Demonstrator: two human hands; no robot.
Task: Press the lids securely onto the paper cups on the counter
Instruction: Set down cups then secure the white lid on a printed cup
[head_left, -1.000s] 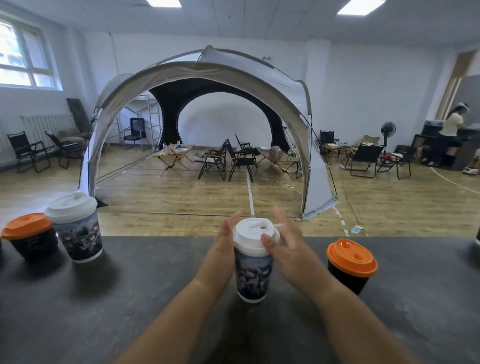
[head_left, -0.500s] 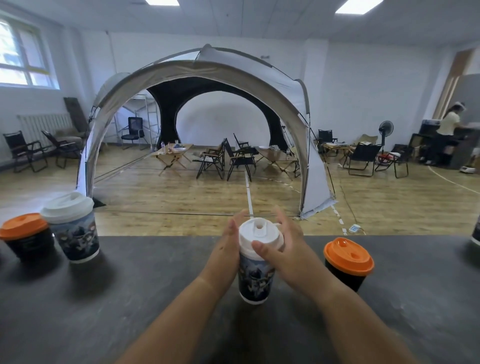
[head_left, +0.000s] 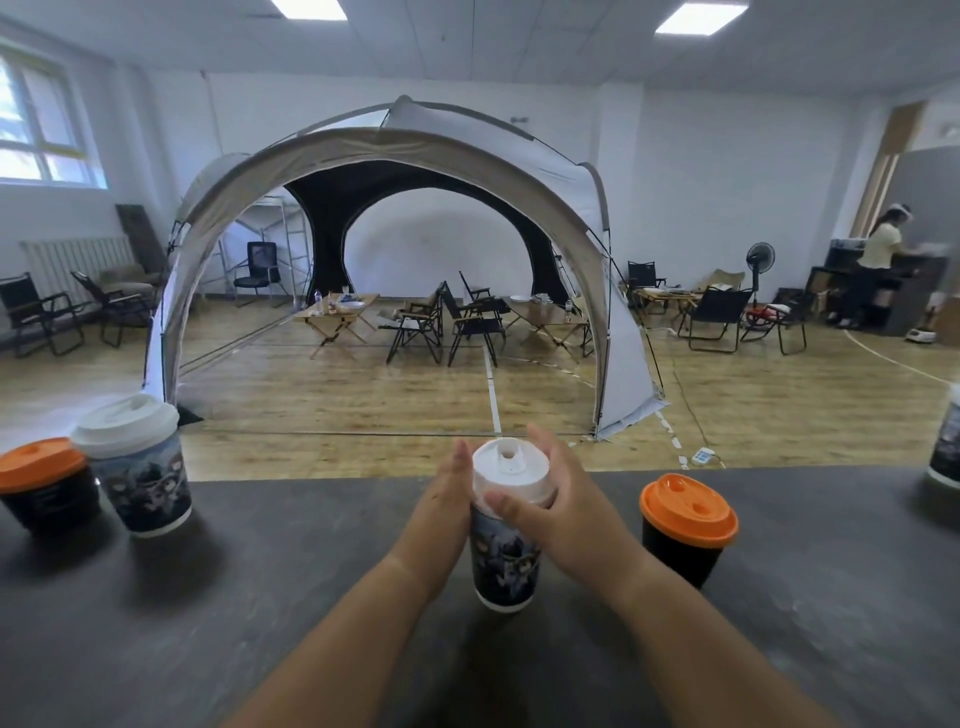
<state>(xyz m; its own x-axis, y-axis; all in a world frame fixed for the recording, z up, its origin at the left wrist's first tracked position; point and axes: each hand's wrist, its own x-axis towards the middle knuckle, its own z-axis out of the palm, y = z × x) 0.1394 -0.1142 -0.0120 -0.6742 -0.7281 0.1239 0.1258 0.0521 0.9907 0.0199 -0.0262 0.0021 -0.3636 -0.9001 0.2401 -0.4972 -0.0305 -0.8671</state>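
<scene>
Printed paper cup (head_left: 505, 564) with a white plastic lid (head_left: 511, 470) is standing centrally on the dark grey counter (head_left: 311, 597); the left hand (head_left: 441, 514) is pressing flat against its 9 o'clock side, the right hand (head_left: 561, 514) is curling round the lid's rim from 3 o'clock

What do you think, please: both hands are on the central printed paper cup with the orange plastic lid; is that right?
Not quite: the head view shows a white plastic lid, not orange. The left hand and right hand are indeed on that central printed paper cup.
</scene>
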